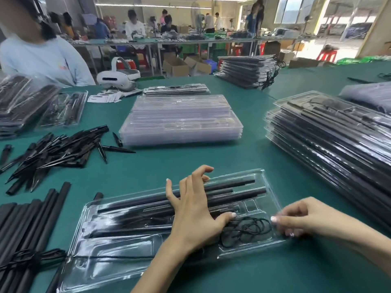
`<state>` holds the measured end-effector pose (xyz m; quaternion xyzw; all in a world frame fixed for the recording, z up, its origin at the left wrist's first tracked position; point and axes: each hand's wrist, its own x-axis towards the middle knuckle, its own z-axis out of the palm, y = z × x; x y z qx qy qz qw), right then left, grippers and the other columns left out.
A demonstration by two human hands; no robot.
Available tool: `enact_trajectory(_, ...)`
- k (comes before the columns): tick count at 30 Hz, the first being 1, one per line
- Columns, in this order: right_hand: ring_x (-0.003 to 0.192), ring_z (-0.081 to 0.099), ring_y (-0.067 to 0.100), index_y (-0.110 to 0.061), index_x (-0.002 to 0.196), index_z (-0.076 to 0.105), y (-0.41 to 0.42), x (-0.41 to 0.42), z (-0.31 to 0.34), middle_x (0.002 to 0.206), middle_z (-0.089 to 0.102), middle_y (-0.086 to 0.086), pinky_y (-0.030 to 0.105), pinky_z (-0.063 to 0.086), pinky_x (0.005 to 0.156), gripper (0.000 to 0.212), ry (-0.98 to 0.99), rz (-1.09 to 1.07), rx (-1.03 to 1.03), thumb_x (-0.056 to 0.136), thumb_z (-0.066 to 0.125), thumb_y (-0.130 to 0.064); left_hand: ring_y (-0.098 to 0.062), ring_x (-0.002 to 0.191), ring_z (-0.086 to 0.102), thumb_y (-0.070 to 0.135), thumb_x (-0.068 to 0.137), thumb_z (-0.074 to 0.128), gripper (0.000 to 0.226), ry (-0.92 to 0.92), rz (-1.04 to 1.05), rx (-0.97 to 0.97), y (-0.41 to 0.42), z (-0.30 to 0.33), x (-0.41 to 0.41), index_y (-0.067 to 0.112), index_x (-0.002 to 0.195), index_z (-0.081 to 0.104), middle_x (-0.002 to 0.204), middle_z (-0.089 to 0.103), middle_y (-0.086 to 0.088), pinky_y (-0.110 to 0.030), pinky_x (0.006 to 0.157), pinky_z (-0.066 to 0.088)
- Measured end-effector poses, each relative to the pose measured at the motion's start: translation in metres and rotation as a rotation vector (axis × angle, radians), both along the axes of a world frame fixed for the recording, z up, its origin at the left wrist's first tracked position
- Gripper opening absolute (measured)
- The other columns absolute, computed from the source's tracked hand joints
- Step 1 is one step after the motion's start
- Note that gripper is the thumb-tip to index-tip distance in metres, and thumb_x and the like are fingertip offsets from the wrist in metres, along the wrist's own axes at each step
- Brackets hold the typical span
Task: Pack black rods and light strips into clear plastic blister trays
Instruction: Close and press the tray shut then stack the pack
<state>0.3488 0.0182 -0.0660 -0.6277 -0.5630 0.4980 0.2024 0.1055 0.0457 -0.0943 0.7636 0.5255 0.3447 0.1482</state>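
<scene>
The open blister tray (160,248) lies near the middle of the green counter (243,157), skewed so its right end runs farther away. Several black rods (232,188) sit in its far channels, and a coil of thin black cord (247,229) lies in the right-hand pocket.

The left hand (194,210) rests spread across the rods, fingers mostly straight, pressing rather than gripping. The right hand (304,218) has curled fingers at the tray's right rim, and it looks to pinch the thin plastic edge, though the blur there leaves this uncertain.

The tray seems light, thin and springy, likely to flex or skid on the counter, so it is best held by the rim or pinned flat from above. The rods look stiff, light and smooth; they would roll, and should go in by a push along their length into the channel.

Room is tight on the right, where a stack of filled trays (338,144) stands close. Loose rods (31,225) crowd the near left, spikes (57,151) farther left, and empty trays (182,119) sit beyond open counter.
</scene>
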Motion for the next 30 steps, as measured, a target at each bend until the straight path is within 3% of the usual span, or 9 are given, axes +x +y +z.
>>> enact_trajectory(5, 0.049, 0.045, 0.007, -0.006, 0.066, 0.073, -0.004, -0.003, 0.004, 0.06, 0.065, 0.002, 0.014, 0.034, 0.049, 0.041, -0.027, 0.066, 0.014, 0.069, 0.069, -0.047, 0.009, 0.114, 0.025, 0.064, 0.059, 0.059, 0.081, 0.002, -0.007, -0.025, -0.002, 0.002, 0.0, 0.05, 0.12, 0.008, 0.116, 0.038, 0.019, -0.035, 0.11, -0.024)
enact_trajectory(8, 0.046, 0.041, 0.007, -0.01, 0.059, 0.068, -0.008, -0.006, 0.0, 0.058, 0.061, 0.002, 0.014, 0.03, 0.047, 0.032, 0.052, 0.026, 0.049, 0.069, 0.068, -0.041, 0.008, 0.115, 0.026, 0.065, 0.059, 0.058, 0.081, 0.001, -0.005, -0.028, -0.001, 0.002, 0.0, 0.047, 0.122, 0.011, 0.116, 0.039, 0.019, -0.036, 0.11, -0.022)
enact_trajectory(13, 0.05, 0.044, 0.006, -0.013, 0.056, 0.065, -0.015, -0.007, -0.008, 0.058, 0.06, 0.002, 0.012, 0.031, 0.047, 0.029, 0.099, -0.019, 0.154, 0.072, 0.068, -0.037, 0.007, 0.114, 0.028, 0.065, 0.058, 0.058, 0.076, -0.003, -0.011, -0.02, -0.002, 0.003, 0.0, 0.051, 0.116, 0.011, 0.116, 0.04, 0.019, -0.035, 0.111, -0.02)
enact_trajectory(19, 0.056, 0.044, 0.007, -0.017, 0.059, 0.059, -0.022, -0.009, -0.008, 0.06, 0.053, -0.002, 0.011, 0.034, 0.051, 0.029, 0.127, -0.019, 0.195, 0.074, 0.066, -0.041, 0.01, 0.111, 0.025, 0.075, 0.054, 0.045, 0.071, 0.0, -0.023, -0.03, -0.003, 0.004, -0.001, 0.053, 0.111, 0.008, 0.115, 0.037, 0.021, -0.036, 0.111, -0.019)
enact_trajectory(30, 0.055, 0.045, 0.007, -0.014, 0.058, 0.063, -0.027, -0.017, -0.01, 0.061, 0.058, -0.002, 0.014, 0.037, 0.051, 0.031, 0.175, -0.132, 0.17, 0.075, 0.064, -0.04, 0.004, 0.116, 0.028, 0.067, 0.061, 0.055, 0.072, 0.017, -0.007, 0.0, -0.003, 0.005, -0.002, 0.045, 0.117, 0.016, 0.117, 0.039, 0.018, -0.04, 0.113, -0.017)
